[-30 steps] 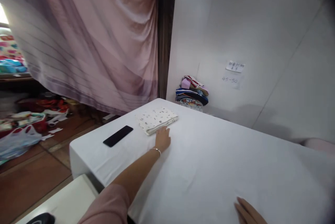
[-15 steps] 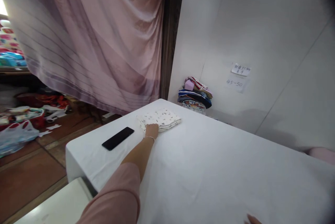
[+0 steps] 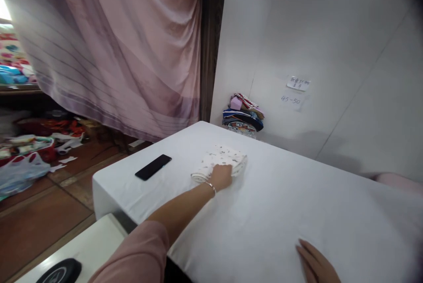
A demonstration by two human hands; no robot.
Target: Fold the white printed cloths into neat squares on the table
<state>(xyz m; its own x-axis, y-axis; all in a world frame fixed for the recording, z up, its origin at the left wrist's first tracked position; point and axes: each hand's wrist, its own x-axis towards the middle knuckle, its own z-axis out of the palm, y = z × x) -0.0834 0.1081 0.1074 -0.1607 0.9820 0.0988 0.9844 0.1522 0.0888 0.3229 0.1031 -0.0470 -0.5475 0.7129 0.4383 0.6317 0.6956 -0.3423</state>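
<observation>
A folded white cloth with small dark prints (image 3: 228,155) lies near the far part of the white-covered table (image 3: 264,212). My left hand (image 3: 222,177), with a bracelet at the wrist, is closed on the cloth's near side; its fingertips are hidden by the hand. At the lower right, my right hand (image 3: 315,263) is low over the table cover with its fingers extended, holding nothing. A black phone (image 3: 153,167) lies flat on the table, left of the cloth.
Folded clothes (image 3: 243,115) are stacked beyond the table's far edge, by the white wall. A pink curtain (image 3: 132,45) hangs behind. At lower left, a black round object (image 3: 62,270) rests on a pale surface (image 3: 95,241). Bags and clutter cover the left floor.
My left hand and the cloth have moved right and nearer. My right hand has come further into view from the bottom edge. The view has shifted slightly, showing the black round object.
</observation>
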